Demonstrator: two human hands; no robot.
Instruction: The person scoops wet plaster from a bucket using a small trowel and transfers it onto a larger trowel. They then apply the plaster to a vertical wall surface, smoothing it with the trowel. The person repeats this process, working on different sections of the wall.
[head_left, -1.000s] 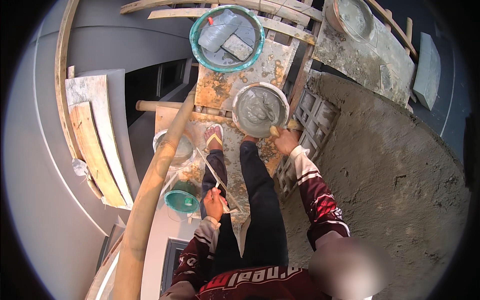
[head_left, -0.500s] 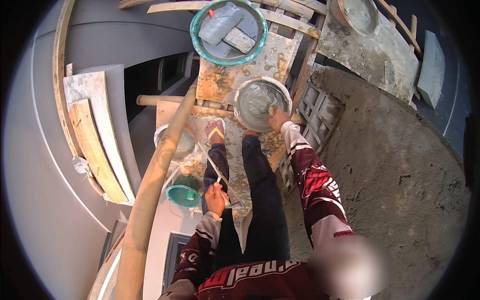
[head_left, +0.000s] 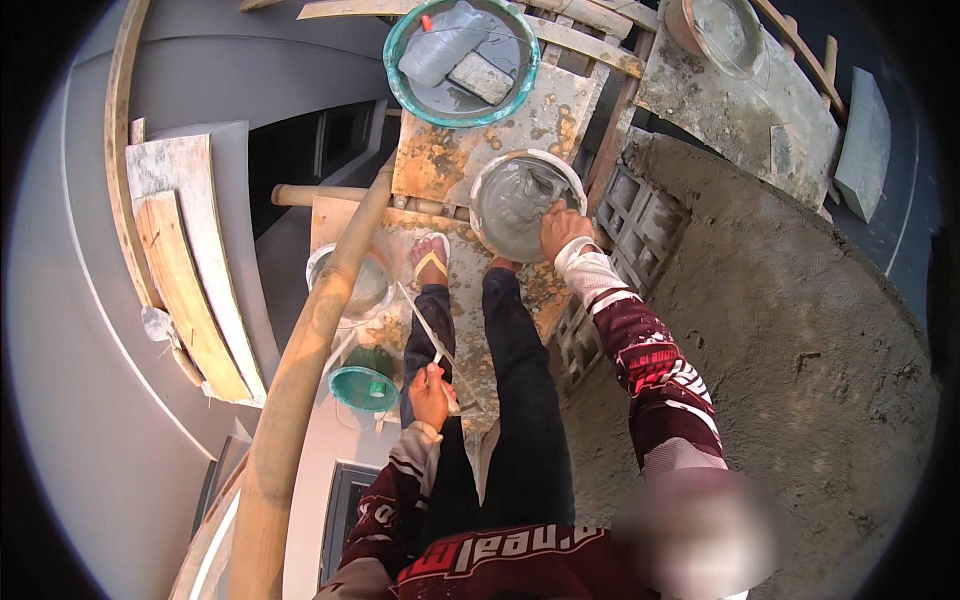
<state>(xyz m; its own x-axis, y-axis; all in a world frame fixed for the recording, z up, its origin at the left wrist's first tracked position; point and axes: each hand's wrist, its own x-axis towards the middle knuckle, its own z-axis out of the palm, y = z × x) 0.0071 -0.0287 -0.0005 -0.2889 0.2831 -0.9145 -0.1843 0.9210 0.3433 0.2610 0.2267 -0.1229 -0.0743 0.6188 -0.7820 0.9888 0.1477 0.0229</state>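
My left hand (head_left: 430, 398) is closed in front of my left leg. It grips a hand float (head_left: 428, 330), a thin flat board seen nearly edge-on. A pointing trowel (head_left: 479, 468) sticks out of the same fist, its blade directed toward my body. My right hand (head_left: 564, 230) is at the right rim of a pale bucket (head_left: 474, 208) holding wet grey mortar (head_left: 515, 205). The fingers are curled over the mortar, and what they hold is hidden. The mortar's surface is smeared and ridged.
A teal basin (head_left: 390, 75) with water, a plastic bag and a block stands ahead on stained scaffold boards (head_left: 420, 165). A bamboo pole (head_left: 300, 390) slants along my left. Near it are a white bucket (head_left: 322, 262) and a green pail (head_left: 365, 388). Rough grey plaster (head_left: 770, 310) covers the right.
My right hand has shifted slightly right and up along the bucket's rim, and the mortar's ridges have changed shape. My left hand keeps its hold, nearly still.
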